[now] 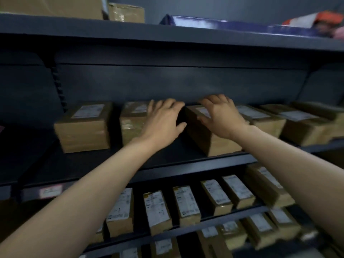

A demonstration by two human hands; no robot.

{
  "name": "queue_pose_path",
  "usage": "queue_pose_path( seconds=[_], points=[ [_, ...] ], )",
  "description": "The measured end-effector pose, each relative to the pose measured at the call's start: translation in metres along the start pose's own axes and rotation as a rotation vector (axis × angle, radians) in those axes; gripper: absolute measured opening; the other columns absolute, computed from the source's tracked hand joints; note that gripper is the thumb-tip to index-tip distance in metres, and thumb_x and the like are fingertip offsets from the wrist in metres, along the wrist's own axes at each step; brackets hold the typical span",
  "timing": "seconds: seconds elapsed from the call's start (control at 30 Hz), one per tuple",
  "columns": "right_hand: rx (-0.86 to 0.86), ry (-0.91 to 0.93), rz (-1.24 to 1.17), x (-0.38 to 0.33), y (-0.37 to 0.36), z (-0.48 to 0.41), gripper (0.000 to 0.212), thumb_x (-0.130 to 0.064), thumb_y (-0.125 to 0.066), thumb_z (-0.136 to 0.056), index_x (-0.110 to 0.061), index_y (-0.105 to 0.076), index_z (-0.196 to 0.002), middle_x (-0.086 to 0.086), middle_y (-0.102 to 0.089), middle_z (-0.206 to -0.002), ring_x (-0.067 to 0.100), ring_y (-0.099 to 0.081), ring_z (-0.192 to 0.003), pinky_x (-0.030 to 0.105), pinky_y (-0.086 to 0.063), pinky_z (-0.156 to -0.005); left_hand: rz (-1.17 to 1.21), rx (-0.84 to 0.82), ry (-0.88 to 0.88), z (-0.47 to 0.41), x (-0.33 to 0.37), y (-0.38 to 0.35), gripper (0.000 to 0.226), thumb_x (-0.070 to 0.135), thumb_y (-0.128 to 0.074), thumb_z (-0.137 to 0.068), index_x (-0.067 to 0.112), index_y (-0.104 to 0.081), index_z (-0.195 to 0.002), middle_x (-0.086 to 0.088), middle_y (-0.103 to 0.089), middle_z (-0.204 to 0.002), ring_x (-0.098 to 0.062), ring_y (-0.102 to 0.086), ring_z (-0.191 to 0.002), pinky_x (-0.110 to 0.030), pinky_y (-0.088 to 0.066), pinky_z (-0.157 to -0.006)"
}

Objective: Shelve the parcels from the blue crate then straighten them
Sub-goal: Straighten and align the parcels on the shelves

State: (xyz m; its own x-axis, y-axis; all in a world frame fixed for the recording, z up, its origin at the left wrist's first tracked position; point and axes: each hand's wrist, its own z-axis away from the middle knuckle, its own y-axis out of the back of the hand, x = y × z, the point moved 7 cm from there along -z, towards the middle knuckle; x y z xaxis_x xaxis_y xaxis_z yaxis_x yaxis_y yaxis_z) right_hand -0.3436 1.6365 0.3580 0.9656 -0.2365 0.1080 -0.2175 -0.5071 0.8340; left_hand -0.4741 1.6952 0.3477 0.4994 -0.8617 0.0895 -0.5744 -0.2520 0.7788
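Both bare forearms are extended from 7 and 5 o'clock to the middle shelf [176, 148]. At centre, the angled parcel [210, 142] is held by the right hand [221, 118]: fingers are spread over its labelled top, and the thumb is hooked against its left face. At its 9 o'clock, the neighbouring parcel [130, 127] is touched by the left hand [163, 120], fingers loosely spread across the top, thumb free. Smaller labelled parcels [186, 203] are ranked on lower shelves at 6 o'clock.
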Motion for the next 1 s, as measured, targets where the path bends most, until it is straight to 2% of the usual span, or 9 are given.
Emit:
queue_pose_path(
  seconds=[0.1,0.27,0.47,0.67,1.0],
  points=[
    [-0.064,-0.115,-0.006,0.057,0.004,0.027,0.059,-0.039,-0.056,-0.092,-0.020,-0.038,-0.145,0.009,-0.041,-0.147,0.032,-0.030,-0.135,0.041,-0.023,-0.109,0.042,-0.072,-0.055,-0.011,0.049,-0.025,0.059,0.038,-0.059,-0.088,0.020,-0.040,-0.140,-0.004,-0.042,-0.141,-0.027,-0.033,-0.132,-0.046,-0.012,-0.115],
    [-0.211,-0.218,0.034,0.134,-0.016,0.055,0.072,-0.044,-0.062,-0.087,-0.026,-0.028,-0.149,0.006,-0.027,-0.154,0.031,-0.018,-0.142,0.047,-0.017,-0.114,-0.058,-0.188,-0.119,-0.030,0.104,-0.068,0.067,0.042,-0.061,-0.085,0.020,-0.036,-0.142,-0.005,-0.037,-0.145,-0.028,-0.029,-0.134,-0.046,-0.013,-0.112],
    [-0.351,-0.069,0.037,0.199,-0.059,0.050,0.085,-0.046,-0.066,-0.083,-0.030,-0.017,-0.151,0.006,-0.017,-0.159,0.033,-0.006,-0.146,0.051,-0.011,-0.116,-0.184,-0.347,-0.002,-0.055,0.129,-0.123,0.086,0.039,-0.068,-0.080,0.022,-0.018,-0.149,-0.009,-0.025,-0.151,-0.032,-0.020,-0.138,-0.053,-0.006,-0.114],
    [-0.431,0.054,-0.028,0.219,-0.088,0.013,0.089,-0.048,-0.066,-0.083,-0.031,-0.012,-0.153,0.003,-0.021,-0.157,0.032,-0.016,-0.143,0.049,-0.017,-0.115,-0.218,-0.350,0.138,-0.074,0.117,-0.137,0.078,0.020,-0.066,-0.082,0.026,-0.024,-0.148,-0.003,-0.030,-0.150,-0.027,-0.027,-0.136,-0.054,-0.015,-0.112],
    [-0.395,0.072,-0.029,0.215,-0.114,-0.020,0.085,-0.051,-0.062,-0.084,-0.029,-0.015,-0.151,0.004,-0.026,-0.153,0.032,-0.022,-0.139,0.050,-0.022,-0.113,-0.196,-0.369,0.246,-0.093,0.072,-0.147,0.076,0.020,-0.065,-0.083,0.034,-0.025,-0.146,0.003,-0.028,-0.152,-0.023,-0.025,-0.139,-0.048,-0.012,-0.115]
  ],
)
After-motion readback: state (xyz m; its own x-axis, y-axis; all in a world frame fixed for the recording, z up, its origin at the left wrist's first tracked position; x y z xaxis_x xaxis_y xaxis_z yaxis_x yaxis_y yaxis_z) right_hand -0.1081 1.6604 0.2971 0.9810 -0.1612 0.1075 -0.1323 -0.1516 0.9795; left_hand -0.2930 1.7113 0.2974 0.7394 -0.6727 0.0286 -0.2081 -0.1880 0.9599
